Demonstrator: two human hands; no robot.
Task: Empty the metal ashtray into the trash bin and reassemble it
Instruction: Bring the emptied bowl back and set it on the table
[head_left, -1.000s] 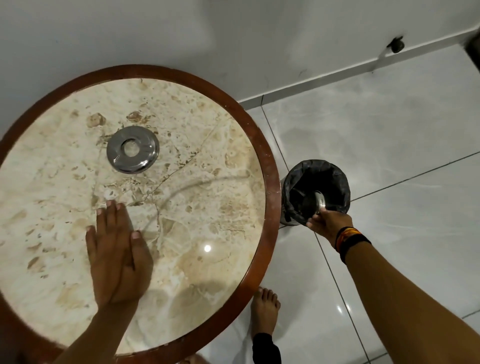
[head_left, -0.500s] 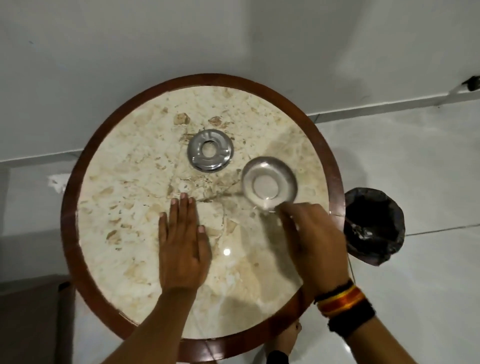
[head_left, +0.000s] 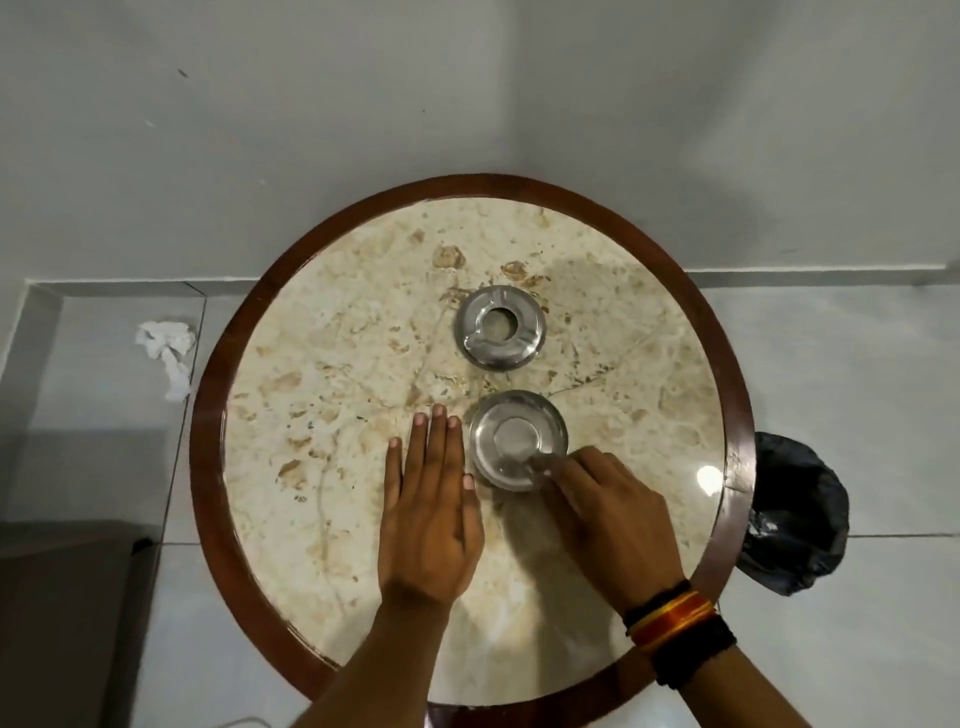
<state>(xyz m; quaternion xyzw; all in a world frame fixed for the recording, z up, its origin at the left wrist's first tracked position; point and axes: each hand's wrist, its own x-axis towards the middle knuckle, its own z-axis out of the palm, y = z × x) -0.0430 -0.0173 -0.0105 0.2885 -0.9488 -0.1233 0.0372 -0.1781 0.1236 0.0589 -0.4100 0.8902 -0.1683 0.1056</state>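
The metal ashtray is in two parts on a round marble table (head_left: 724, 415). Its ring-shaped lid (head_left: 501, 327) with a centre hole lies toward the back. The bowl (head_left: 517, 439) sits upright in the middle of the table, looking empty. My right hand (head_left: 605, 512) pinches the bowl's near rim with its fingertips. My left hand (head_left: 431, 501) lies flat on the table, fingers together, just left of the bowl and not touching it. The trash bin (head_left: 795, 525), lined with a black bag, stands on the floor at the table's right edge.
A crumpled white tissue (head_left: 166, 348) lies on the tiled floor to the left. A grey wall runs close behind the table. A dark piece of furniture (head_left: 62, 613) fills the lower left corner.
My right hand brought the bowl from the trash bin back over the table and set it down in front of the lid. My left hand stayed flat on the table.
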